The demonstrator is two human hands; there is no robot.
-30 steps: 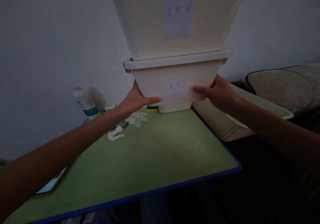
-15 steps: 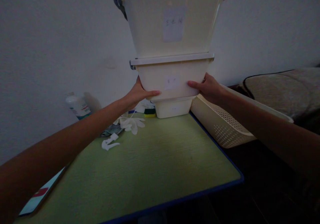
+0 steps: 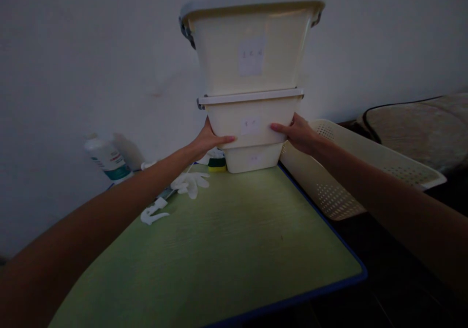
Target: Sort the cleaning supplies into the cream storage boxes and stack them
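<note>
Three cream lidded storage boxes with paper labels are stacked at the far end of the green table [image 3: 219,240], biggest on top. My left hand [image 3: 210,137] grips the left side of the middle storage box [image 3: 266,116], its thumb laid across the front. On the opposite side my right hand [image 3: 294,130] holds the same box, thumb also on the front face. Above it rests the large storage box [image 3: 223,55], with grey clips at its rim. Underneath, the small storage box [image 3: 252,158] stands on the table. The fingers behind the box are hidden.
Left of the stack are a yellow and dark green sponge [image 3: 217,165], white gloves [image 3: 192,183], a white spray trigger [image 3: 153,212] and a white bottle [image 3: 107,157]. A perforated cream basket [image 3: 338,201] lies along the table's right edge, near a beige cushion [image 3: 420,123].
The two upper boxes now sit farther away and nearer the wall, the top one's lid having come into view. Both my hands moved with them. The view has shifted slightly.
</note>
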